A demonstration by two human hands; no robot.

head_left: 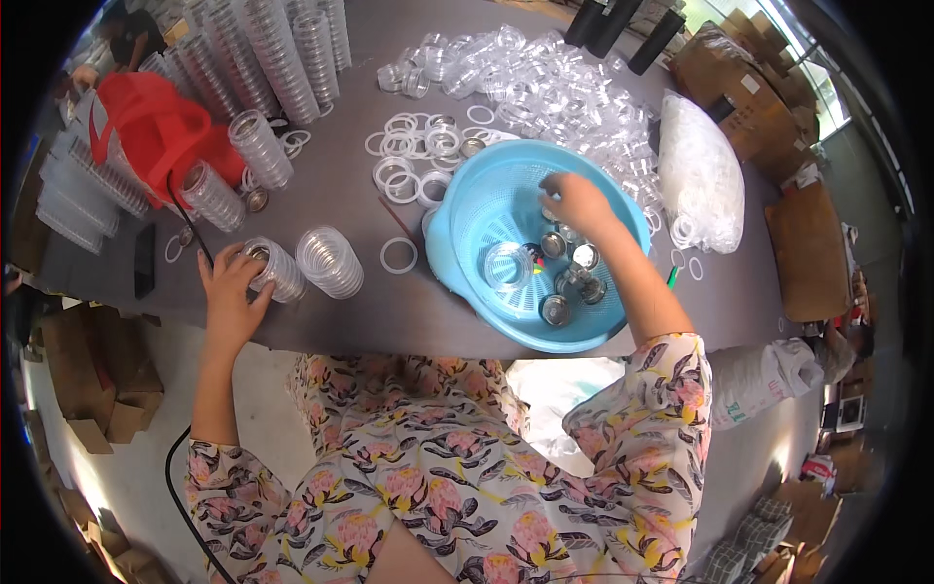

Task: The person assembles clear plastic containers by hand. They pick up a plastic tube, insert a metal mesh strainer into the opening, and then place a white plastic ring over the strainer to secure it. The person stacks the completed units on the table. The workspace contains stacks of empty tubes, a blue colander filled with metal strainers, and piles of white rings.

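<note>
My left hand (232, 292) is curled round the near end of a short stack of clear round plastic containers (283, 275), which lies tilted on the grey table. A second clear stack (329, 263) leans just to its right. My right hand (581, 204) reaches over the light blue plastic basket (440, 255) with its fingers bent inward; whatever they may hold is hidden. Silver round metal lids (555, 310) are scattered on the basket's floor, beside a clear round container (507, 266) and a small dark, coloured item (536, 259).
White rings (398, 255) lie left of the basket. Behind it spreads a heap of loose clear containers (545, 83). Tall clear stacks (277, 58) and a red bag (161, 122) stand far left. A filled plastic bag (699, 175) and cardboard boxes (725, 83) are at right.
</note>
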